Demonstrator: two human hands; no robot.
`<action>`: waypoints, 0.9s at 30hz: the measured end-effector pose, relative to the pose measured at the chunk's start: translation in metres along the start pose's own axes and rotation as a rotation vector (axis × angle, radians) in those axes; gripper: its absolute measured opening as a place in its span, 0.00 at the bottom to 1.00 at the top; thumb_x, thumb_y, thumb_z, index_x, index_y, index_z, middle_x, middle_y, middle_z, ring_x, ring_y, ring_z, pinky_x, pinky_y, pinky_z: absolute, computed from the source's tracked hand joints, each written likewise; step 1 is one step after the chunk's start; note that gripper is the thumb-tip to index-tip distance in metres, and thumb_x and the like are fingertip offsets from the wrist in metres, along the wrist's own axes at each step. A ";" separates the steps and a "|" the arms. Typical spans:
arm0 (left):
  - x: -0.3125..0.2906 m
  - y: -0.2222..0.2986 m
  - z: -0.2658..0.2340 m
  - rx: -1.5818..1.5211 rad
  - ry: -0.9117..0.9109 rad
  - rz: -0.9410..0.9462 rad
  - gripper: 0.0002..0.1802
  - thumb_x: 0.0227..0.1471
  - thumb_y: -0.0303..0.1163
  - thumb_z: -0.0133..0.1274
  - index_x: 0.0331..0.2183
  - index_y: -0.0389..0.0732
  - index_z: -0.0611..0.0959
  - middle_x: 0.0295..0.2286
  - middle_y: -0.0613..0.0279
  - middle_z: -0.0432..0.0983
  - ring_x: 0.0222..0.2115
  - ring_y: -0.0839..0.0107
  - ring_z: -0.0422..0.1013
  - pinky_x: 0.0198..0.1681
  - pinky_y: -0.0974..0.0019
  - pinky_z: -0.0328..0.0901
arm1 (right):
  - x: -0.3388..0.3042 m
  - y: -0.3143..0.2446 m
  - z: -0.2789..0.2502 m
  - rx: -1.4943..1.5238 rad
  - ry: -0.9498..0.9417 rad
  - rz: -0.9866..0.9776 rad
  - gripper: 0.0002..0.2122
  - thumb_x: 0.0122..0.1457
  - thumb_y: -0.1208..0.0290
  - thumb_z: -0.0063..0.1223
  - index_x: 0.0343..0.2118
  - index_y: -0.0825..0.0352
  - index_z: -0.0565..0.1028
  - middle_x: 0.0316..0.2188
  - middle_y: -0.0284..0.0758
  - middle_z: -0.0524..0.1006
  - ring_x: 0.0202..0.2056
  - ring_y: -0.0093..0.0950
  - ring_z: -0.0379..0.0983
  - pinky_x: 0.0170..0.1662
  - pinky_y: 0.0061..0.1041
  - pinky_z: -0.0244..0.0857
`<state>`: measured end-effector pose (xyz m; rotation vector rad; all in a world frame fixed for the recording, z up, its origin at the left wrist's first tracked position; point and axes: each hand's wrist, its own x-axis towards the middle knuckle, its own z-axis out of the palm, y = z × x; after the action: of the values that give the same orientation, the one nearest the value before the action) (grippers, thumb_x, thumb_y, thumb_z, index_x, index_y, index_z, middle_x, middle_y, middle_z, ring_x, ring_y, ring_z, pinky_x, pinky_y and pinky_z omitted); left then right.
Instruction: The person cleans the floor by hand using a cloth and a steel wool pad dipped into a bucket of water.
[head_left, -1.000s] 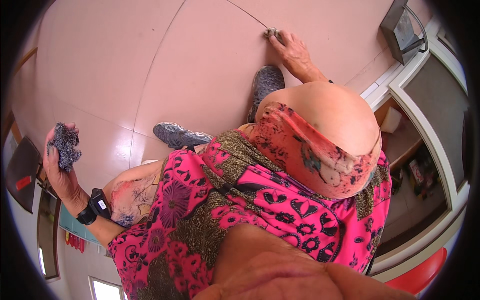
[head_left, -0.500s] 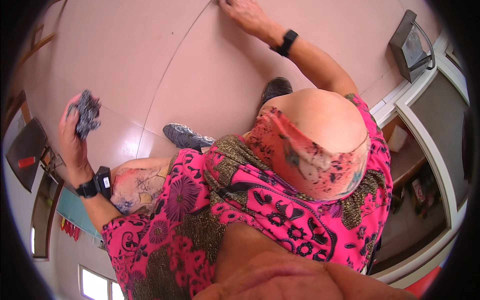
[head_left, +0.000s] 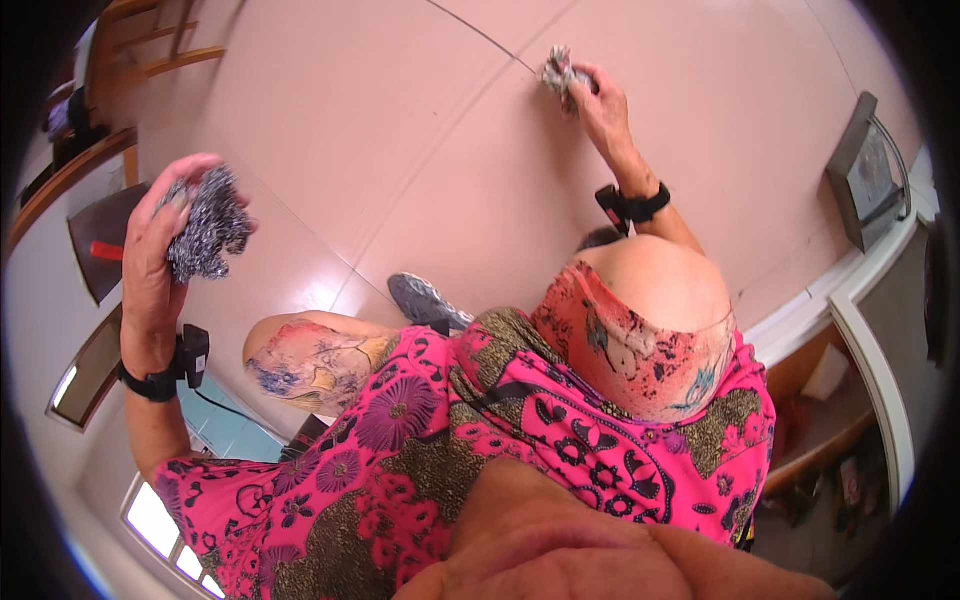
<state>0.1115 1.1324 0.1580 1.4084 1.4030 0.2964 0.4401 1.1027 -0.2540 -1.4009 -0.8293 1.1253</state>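
Note:
My left hand (head_left: 150,240) is raised at the left, its fingers closed round a silvery, curly steel wool scourer (head_left: 212,235). Above the pinkish tiled floor (head_left: 400,160), my right hand (head_left: 608,112) reaches out at the far side, gripping a small crumpled piece (head_left: 558,68), whitish grey with darker patches. Whether that piece is cloth or paper is unclear, and my fingers cover part of it. It is close to the floor; contact cannot be made out. Black bands with small boxes sit on both wrists.
Wooden chair legs (head_left: 185,62) stand at the far left. A dark grey piece with a curved handle (head_left: 865,175) is at the right, beside a white-framed opening (head_left: 875,365) with shelves inside. My bent knees and a grey shoe (head_left: 420,300) are below my hands.
My right hand has drawn back from the top edge, bringing the crumpled piece into view. My left hand still holds the scourer, now larger in the picture. The whole view has shifted.

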 end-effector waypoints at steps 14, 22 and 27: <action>0.148 -0.095 0.163 -0.314 -0.255 0.143 0.17 0.62 0.37 0.46 0.44 0.35 0.79 0.35 0.64 0.78 0.34 0.79 0.72 0.39 0.73 0.67 | -0.035 -0.053 0.026 0.154 -0.429 0.018 0.25 0.63 0.61 0.45 0.62 0.64 0.63 0.55 0.41 0.69 0.48 0.32 0.71 0.49 0.30 0.68; 0.186 -0.135 0.114 -0.251 -0.143 0.151 0.15 0.62 0.33 0.46 0.46 0.38 0.80 0.33 0.65 0.80 0.30 0.80 0.75 0.32 0.76 0.70 | -0.029 -0.011 0.025 -0.390 -0.136 -0.229 0.20 0.60 0.72 0.51 0.56 0.66 0.69 0.43 0.40 0.78 0.34 0.30 0.76 0.39 0.31 0.71; 0.227 -0.195 0.058 -0.410 0.331 -0.088 0.19 0.60 0.43 0.48 0.47 0.42 0.79 0.35 0.61 0.80 0.31 0.72 0.77 0.28 0.73 0.67 | -0.003 0.015 0.023 -0.604 -0.007 -0.454 0.15 0.58 0.76 0.51 0.48 0.67 0.73 0.37 0.41 0.78 0.30 0.36 0.76 0.36 0.31 0.72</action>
<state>0.1087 1.2403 -0.1273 0.9863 1.5568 0.7423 0.4156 1.1054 -0.2674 -1.5711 -1.4869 0.5439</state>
